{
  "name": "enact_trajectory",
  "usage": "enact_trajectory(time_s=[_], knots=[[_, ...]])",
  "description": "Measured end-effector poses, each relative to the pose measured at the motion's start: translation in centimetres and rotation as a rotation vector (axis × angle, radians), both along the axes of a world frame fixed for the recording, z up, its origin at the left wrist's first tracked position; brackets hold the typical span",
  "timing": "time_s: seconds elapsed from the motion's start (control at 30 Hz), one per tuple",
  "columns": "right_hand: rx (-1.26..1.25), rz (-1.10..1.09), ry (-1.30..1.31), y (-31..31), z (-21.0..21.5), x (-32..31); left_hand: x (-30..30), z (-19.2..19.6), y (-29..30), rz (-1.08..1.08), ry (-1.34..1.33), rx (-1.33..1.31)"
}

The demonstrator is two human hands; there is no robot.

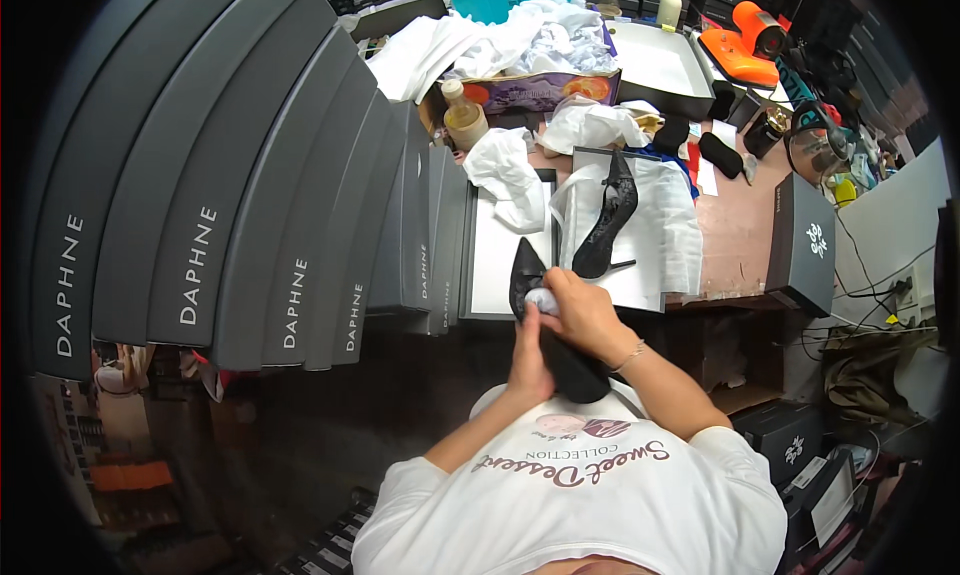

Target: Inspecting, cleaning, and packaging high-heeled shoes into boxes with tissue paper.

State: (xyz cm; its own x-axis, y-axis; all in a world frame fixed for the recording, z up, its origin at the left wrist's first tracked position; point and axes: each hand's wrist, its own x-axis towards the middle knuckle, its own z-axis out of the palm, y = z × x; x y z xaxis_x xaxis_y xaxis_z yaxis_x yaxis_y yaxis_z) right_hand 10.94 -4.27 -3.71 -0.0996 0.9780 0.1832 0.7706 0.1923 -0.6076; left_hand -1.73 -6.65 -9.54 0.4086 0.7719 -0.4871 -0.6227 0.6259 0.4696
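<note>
In front of my chest, my left hand (530, 363) is closed around a black pointed high-heeled shoe (526, 265), its toe pointing away from me. My right hand (584, 313) pinches a white wad (542, 300) at the shoe's opening; whether it is paper or cloth I cannot tell. A black piece (575, 372) shows below my hands, and its link to the shoe is hidden. The matching black lace heeled shoe (605, 220) lies on white tissue paper (675, 230) in an open shoebox, just beyond my right hand.
Tall stacks of dark grey shoeboxes (240, 185) rise on the left. Behind the open box (480, 295) stand a plastic bottle (464, 115) and a carton (545, 87) heaped with white paper. An orange device (745, 50) sits at the back right, and a dark shoebox (803, 245) stands at the table's right edge.
</note>
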Motion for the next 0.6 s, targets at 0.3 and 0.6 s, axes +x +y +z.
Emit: enact_trajectory(time_s=[0.3,0.6], knots=[[-0.163,0.143,-0.202,-1.5,-2.2,-0.2,-0.4,1.9,-1.8,0.143,0.076,-0.003],[-0.276,0.149,0.515,-2.6,0.5,0.6,-1.0,0.9,-1.3,0.128,0.071,0.063]])
